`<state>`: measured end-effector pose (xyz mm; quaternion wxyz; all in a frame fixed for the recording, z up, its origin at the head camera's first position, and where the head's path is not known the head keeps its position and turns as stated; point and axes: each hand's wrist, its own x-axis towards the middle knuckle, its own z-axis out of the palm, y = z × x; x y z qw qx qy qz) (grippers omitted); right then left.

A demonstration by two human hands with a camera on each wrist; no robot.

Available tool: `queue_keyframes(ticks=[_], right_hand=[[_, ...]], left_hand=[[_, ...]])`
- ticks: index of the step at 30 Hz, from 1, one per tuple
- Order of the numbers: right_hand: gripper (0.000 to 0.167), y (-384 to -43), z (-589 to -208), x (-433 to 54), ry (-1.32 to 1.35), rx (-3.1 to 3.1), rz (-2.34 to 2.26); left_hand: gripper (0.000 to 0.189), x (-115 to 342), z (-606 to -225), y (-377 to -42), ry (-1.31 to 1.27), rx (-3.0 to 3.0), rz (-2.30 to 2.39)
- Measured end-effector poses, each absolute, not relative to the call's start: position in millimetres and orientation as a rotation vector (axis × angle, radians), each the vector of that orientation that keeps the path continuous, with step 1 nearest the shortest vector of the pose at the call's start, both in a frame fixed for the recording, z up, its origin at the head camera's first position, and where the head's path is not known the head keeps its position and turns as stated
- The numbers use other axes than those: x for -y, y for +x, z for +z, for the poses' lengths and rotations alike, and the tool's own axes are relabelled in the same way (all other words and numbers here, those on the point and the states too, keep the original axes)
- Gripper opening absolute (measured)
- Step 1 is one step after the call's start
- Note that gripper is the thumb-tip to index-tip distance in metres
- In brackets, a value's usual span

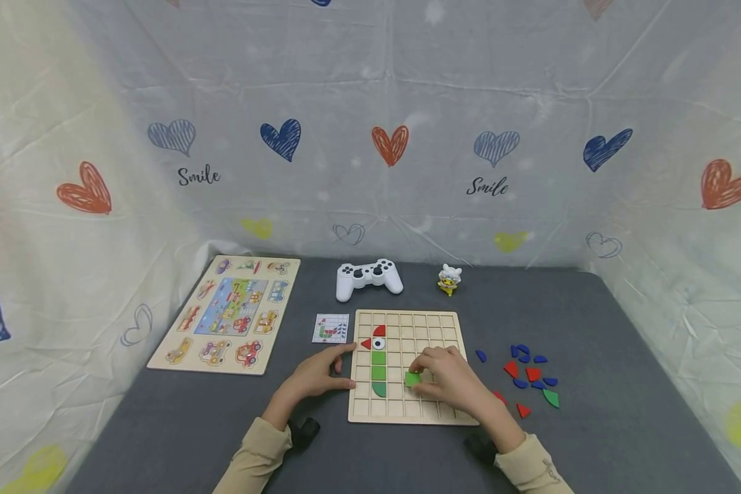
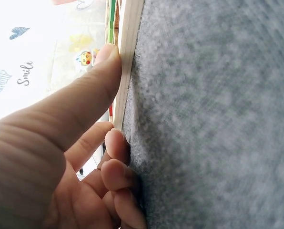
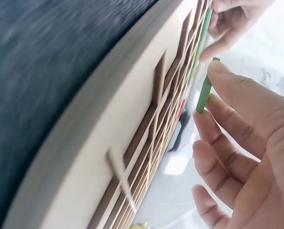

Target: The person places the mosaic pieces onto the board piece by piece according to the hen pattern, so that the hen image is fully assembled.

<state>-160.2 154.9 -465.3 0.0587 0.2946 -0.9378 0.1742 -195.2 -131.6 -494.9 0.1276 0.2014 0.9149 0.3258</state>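
Note:
A wooden grid board (image 1: pixel 407 421) lies on the dark tabletop. One column holds a red rounded tile (image 1: pixel 379 331), a white eye tile (image 1: pixel 379 343), green square tiles (image 1: pixel 379 365) and a dark green curved tile (image 1: pixel 379 390); a red triangle (image 1: pixel 366 343) sits beside the eye. My left hand (image 1: pixel 311 374) touches the board's left edge with spread thumb and index finger; the other fingers are bent beneath in the left wrist view. Above the grid, right of that column, my right hand (image 1: pixel 449 376) pinches a green square tile (image 3: pixel 206 93) between thumb and fingertips.
Loose blue, red and green pieces (image 1: pixel 533 374) lie right of the board. A small pattern card (image 1: pixel 330 328) is at its upper left. Behind stand a white game controller (image 1: pixel 369 278) and a small figurine (image 1: pixel 449 279). A vehicle puzzle board (image 1: pixel 225 315) lies at left.

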Motion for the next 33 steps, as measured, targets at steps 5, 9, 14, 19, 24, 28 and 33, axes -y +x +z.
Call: queue_keyframes(ticks=[5,9,14,19,24,28,33], right_hand=[[0.025,-160,-465,-145,0.921,2.853,0.566],[0.023,-160,-466,-137,0.942,2.856,0.571],[0.023,-160,-471,-130,0.97,2.842,0.54],[0.023,-159,-473,-125,0.972,2.849,0.515],[0.024,-158,-471,-124,0.958,2.87,0.5],[0.026,-157,-471,-124,0.957,2.887,0.496],[0.027,-156,-472,-125,0.967,2.889,0.468]], left_hand=[[0.072,131,-494,-195,0.596,-2.661,0.947],[0.072,131,-494,-195,0.597,-2.66,0.948],[0.071,130,-494,-195,0.595,-2.661,0.95],[0.071,129,-493,-195,0.598,-2.66,0.953],[0.071,129,-493,-194,0.594,-2.661,0.95],[0.071,130,-493,-195,0.581,-2.665,0.949],[0.071,132,-494,-196,0.581,-2.672,0.939]])
